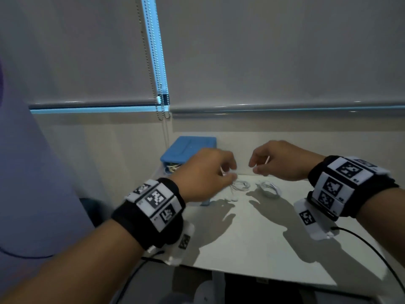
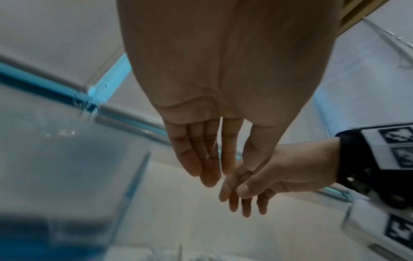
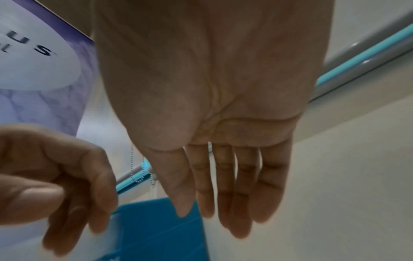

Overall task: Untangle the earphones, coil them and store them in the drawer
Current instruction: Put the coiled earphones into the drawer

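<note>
White earphones lie in two loose tangles on the white table (image 1: 252,242): one tangle (image 1: 241,185) under my left hand, the other (image 1: 268,188) under my right. My left hand (image 1: 230,172) hovers just above the table with relaxed fingers (image 2: 210,159), and I see nothing in it. My right hand (image 1: 254,166) hangs a little to its right with fingers (image 3: 223,194) loosely straight and no cable visible in it. The blue-topped drawer box (image 1: 188,148) stands behind my left hand, its translucent drawer (image 1: 173,167) holding some pale items.
The wall and closed blinds rise right behind the table, with a beaded chain (image 1: 163,110) hanging above the box. A purple banner (image 1: 32,172) stands at the left. Black wrist-camera cables (image 1: 372,255) trail over the table's front right.
</note>
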Tool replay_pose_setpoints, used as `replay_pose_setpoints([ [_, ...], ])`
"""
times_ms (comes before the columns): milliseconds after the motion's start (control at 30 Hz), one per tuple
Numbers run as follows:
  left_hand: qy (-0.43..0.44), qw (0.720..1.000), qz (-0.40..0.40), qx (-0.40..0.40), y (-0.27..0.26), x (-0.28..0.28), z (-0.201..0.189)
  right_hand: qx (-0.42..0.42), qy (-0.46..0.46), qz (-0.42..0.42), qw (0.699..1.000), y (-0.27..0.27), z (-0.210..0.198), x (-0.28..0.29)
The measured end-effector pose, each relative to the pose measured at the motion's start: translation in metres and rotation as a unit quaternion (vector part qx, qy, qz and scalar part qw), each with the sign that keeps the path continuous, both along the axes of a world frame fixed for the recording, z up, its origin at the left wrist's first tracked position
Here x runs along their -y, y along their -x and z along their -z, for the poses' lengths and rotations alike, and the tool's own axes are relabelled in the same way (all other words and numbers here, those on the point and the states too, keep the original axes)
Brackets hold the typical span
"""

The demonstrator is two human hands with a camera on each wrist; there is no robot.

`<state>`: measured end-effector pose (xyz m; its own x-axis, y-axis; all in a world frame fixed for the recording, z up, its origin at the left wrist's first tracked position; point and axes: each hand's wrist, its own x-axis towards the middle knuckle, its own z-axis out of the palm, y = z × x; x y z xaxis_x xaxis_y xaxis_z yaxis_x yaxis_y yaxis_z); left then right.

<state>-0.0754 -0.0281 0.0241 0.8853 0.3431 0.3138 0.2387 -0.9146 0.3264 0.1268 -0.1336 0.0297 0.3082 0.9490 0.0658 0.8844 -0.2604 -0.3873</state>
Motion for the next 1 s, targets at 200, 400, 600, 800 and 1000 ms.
replay_pose_setpoints([
  [200,0.072,0.988,-0.027,-0.135,-0.065,0.016,0.064,0.03,0.108,0.065,0.992,-0.036,0.044,0.01],
  [400,0.083,0.973,-0.063,-0.206,-0.116,0.0,0.093,0.057,0.114,0.107,0.986,-0.066,0.074,-0.003],
  [600,0.102,0.966,-0.12,-0.206,-0.159,-0.006,0.102,0.014,0.128,0.152,0.98,-0.088,0.085,-0.028],
  [800,0.085,0.964,-0.165,-0.19,-0.179,-0.012,0.102,0.02,0.16,0.157,0.974,-0.09,0.088,-0.037],
  [1000,0.012,0.963,-0.155,-0.222,-0.189,0.0,0.1,-0.058,0.153,0.156,0.974,-0.087,0.091,-0.019],
])
